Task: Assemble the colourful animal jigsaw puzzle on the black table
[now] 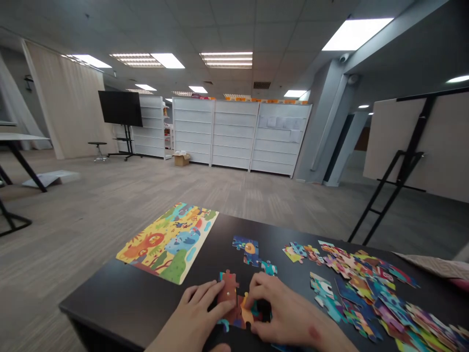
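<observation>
Rests a loosely spread left hand [196,308] on a brown puzzle piece [229,288] atop the black table [128,293]; pinches an orange piece [246,316], partly hidden by fingers, in the right hand [274,300].

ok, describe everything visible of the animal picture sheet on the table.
The picture sheet is rectangular and looks like printed card: an orange lion, a blue elephant and green bushes on yellow. It lies flat, face up, on the left of the dark table, reaching its edge or slightly past it. The left hand is by its near corner, apparently not touching.
</observation>
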A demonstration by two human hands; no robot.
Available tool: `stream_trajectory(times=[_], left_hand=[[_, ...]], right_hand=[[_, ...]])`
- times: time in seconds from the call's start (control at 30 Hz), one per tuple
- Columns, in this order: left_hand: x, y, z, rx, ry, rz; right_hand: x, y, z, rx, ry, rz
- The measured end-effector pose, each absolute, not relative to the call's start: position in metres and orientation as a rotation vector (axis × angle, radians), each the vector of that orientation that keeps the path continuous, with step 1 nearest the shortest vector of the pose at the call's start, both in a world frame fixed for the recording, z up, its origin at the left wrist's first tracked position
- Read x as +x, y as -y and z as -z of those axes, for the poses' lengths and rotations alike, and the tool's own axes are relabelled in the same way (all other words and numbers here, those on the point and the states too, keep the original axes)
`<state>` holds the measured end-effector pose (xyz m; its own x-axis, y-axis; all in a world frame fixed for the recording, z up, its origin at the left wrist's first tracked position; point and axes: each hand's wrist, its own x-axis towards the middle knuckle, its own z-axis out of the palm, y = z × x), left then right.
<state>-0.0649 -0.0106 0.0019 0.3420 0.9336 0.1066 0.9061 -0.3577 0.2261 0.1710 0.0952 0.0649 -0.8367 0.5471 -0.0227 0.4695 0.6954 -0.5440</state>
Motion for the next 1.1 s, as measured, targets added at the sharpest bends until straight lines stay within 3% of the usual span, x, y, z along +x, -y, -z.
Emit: stream_trajectory(times=[0.3, 0.6, 0.9, 1.1], left_hand=[[-0.053, 0.023, -0.044, 2.362, -1.712, -0.29], [-0.054, 0.019, -0.019, 2.517, -1.755, -0.253], [-0.061, 0.017, 0.024, 2.526, -1.967, -0.703], [-0.059, 0.007, 0.034, 2.572, -2.083, -0.396]], right_hand=[[0.17, -0.096, -0.063, -0.828, 2.765, -0.806], [0.174, -0.101, -0.062, -0.809, 2.765, -0.842], [0.178, -0.119, -0.057, -0.883, 2.56, -0.496], [0.177, -0.127, -0.04, -0.874, 2.566, -0.464]])
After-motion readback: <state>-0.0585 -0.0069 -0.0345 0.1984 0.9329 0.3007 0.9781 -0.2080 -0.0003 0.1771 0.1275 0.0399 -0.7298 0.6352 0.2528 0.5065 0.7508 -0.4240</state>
